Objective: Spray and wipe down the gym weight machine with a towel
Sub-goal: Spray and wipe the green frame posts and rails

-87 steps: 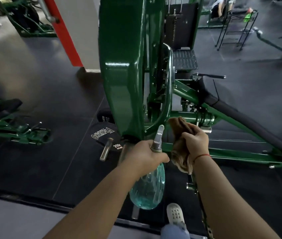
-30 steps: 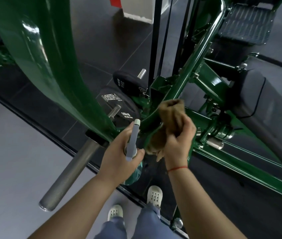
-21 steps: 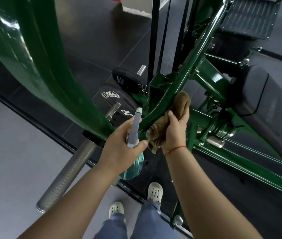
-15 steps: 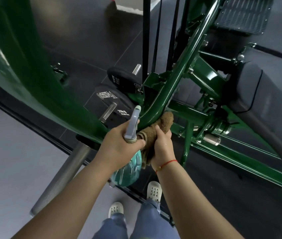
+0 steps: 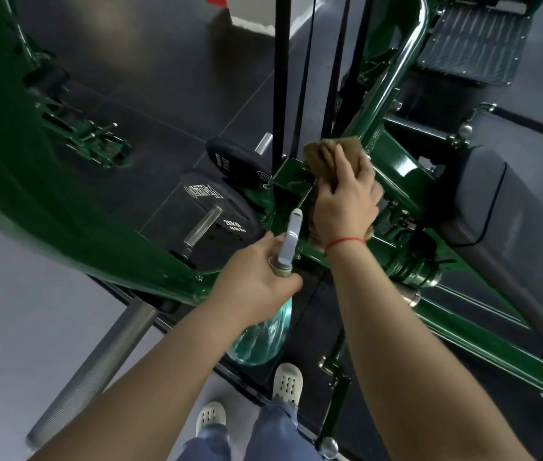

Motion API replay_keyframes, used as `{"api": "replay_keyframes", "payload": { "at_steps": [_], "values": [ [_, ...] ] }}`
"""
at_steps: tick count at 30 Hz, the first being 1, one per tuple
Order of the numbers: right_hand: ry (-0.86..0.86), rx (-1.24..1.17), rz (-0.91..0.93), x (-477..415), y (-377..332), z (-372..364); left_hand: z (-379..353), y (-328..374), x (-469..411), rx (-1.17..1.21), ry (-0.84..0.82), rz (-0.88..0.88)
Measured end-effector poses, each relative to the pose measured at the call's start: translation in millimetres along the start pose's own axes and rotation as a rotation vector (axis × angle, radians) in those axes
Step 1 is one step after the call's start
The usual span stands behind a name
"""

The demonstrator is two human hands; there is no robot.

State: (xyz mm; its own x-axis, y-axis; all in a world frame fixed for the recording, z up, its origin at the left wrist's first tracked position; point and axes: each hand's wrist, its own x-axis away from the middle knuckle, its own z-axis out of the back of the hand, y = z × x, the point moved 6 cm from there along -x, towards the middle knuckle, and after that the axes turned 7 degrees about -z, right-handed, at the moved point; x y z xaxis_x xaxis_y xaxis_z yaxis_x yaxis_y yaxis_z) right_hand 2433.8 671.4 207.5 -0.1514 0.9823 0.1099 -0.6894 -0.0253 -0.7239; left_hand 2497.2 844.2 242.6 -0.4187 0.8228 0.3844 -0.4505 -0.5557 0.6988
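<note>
1. One brown towel [image 5: 330, 154] is pressed flat against the green frame of the weight machine [image 5: 393, 161], at the joint where the slanted tube meets a bracket
2. One right hand [image 5: 346, 201] lies spread over the towel, fingers holding it against the frame; a thin red string [image 5: 344, 241] circles the wrist
3. Just below the towel, one left hand [image 5: 256, 281] is wrapped around the neck of one clear teal spray bottle [image 5: 260, 341], its grey nozzle [image 5: 291, 237] pointing up toward the towel
4. Left of the towel, two black weight plates sit on metal pegs; the nearer plate [image 5: 216, 217] reads "20KG", and its other printed lettering is too small to make out, while the farther plate [image 5: 233, 164] has white print I cannot read
5. Further below, one knurled steel bar [image 5: 97, 371] juts out, and two white perforated clogs [image 5: 288, 380] stand on the floor
</note>
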Motion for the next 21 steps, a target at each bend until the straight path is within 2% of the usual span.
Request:
{"api": "replay_keyframes", "payload": {
  "at_steps": [4,7,10,16,19,21],
  "values": [
    [-0.062,0.269,0.112,-60,-27,2,-1,1,-5,-0.019,-0.058,0.043],
    [-0.086,0.349,0.144,-79,-36,2,-1,-1,-4,-0.076,-0.039,0.037],
    [-0.073,0.332,0.187,-72,-33,4,-3,-3,-4,-0.175,-0.001,0.015],
    [-0.145,0.108,0.305,-24,-20,9,1,0,-6,-0.172,0.012,0.011],
    [-0.159,0.164,0.374,-4,-21,5,2,-2,-9,-0.167,0.018,0.002],
    [-0.192,0.329,0.424,-6,-34,2,2,-2,-9,-0.151,0.004,-0.01]
  ]
}}
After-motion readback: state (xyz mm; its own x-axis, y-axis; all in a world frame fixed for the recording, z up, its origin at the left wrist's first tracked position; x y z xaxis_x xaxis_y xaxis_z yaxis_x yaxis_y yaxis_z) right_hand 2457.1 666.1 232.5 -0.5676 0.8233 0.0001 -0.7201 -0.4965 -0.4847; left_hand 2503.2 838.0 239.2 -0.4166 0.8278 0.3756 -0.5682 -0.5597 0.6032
